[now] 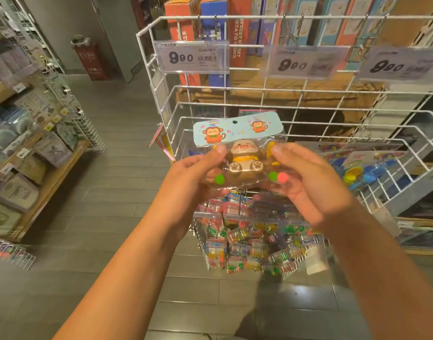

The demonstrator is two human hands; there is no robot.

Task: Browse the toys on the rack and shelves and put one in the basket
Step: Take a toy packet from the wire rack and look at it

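Note:
I hold a monkey toy (244, 159) in a clear bag with a light blue header card in front of the white wire rack (198, 99). My left hand (193, 173) grips the bag's left side, thumb on its front. My right hand (308, 177) grips the right side, thumb on top. The brown monkey sits among green and pink balls inside the bag. No shopping basket is in view.
Price tags (190, 57) reading 9.90 hang on the rack's top rail, boxed toys (217, 25) behind them. Bagged toys (249, 234) hang lower down, blue and yellow ones (365, 170) at right. Wooden shelves (38, 168) with goods line the left aisle; a red bin (90, 60) stands far back.

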